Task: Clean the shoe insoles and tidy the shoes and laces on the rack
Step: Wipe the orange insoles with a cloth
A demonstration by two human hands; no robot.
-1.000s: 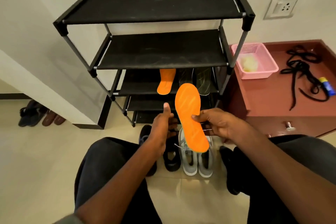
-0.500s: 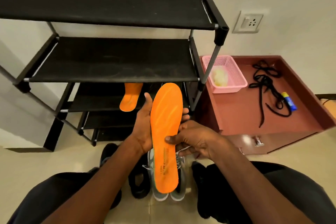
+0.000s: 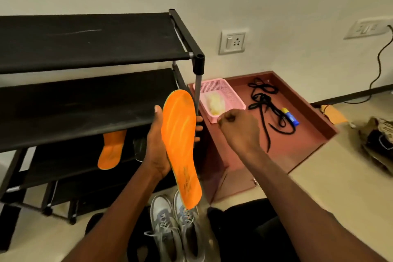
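Upright in front of the rack, a long orange foam insole point(image 3: 180, 147) is gripped by the left hand point(image 3: 157, 144), thumb along its left edge and fingertips curled round the right edge. Its heel end hangs over a pair of grey lace-up sneakers point(image 3: 176, 232) on the floor. The right hand point(image 3: 240, 132) is curled into a fist, holding nothing, above the maroon cabinet top point(image 3: 314, 132). A second orange insole point(image 3: 111, 149) leans on a lower shelf of the black fabric shoe rack point(image 3: 85, 42). A pink plastic basket point(image 3: 221, 98) and loose black laces point(image 3: 268, 106) lie on the cabinet.
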